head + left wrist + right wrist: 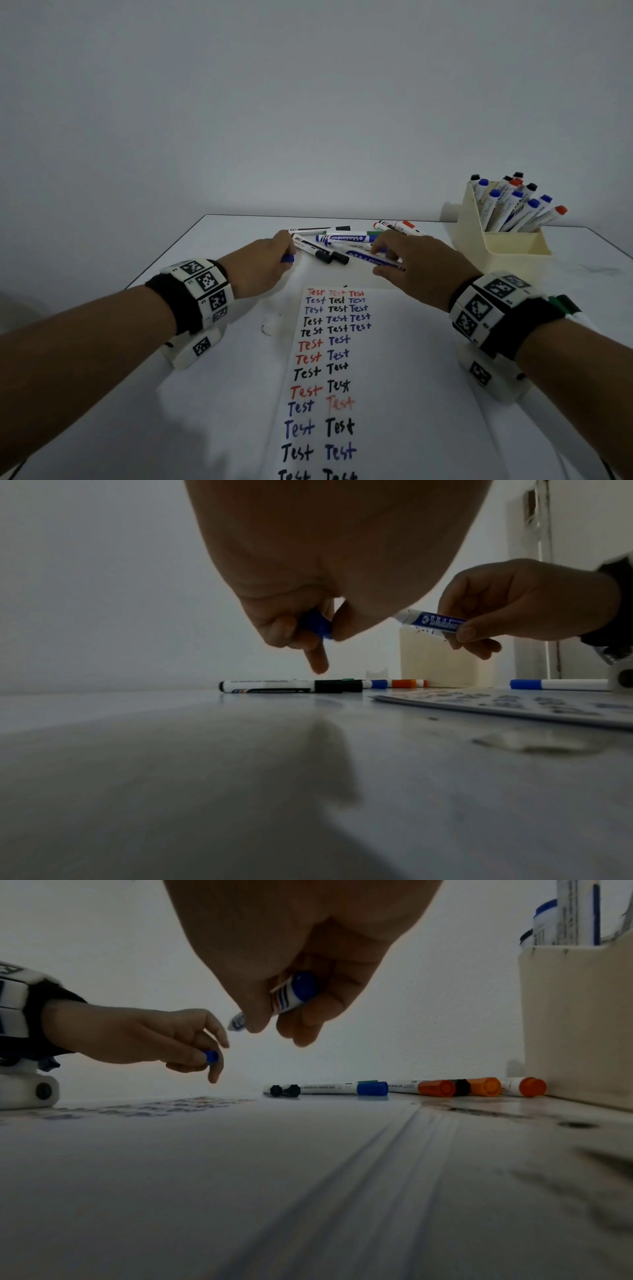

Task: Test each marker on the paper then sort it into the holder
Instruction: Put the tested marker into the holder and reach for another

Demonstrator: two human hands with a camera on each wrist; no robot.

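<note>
My right hand [404, 255] grips an uncapped blue whiteboard marker [373, 258] [431, 620] [291, 993] just above the table, beyond the paper's far edge. My left hand [270, 260] pinches the marker's blue cap [287, 258] [316, 623] [210, 1056] a little to the left, apart from the marker. The paper [387, 359], covered with rows of "Test" in red, blue and black, lies between my forearms. The cream holder [507, 246] at the back right holds several capped markers.
A loose pile of markers [329, 240] with black, blue, green and orange caps lies behind my hands. One capped green marker [565, 306] lies by my right wrist. The table's far edge [308, 216] meets a plain wall.
</note>
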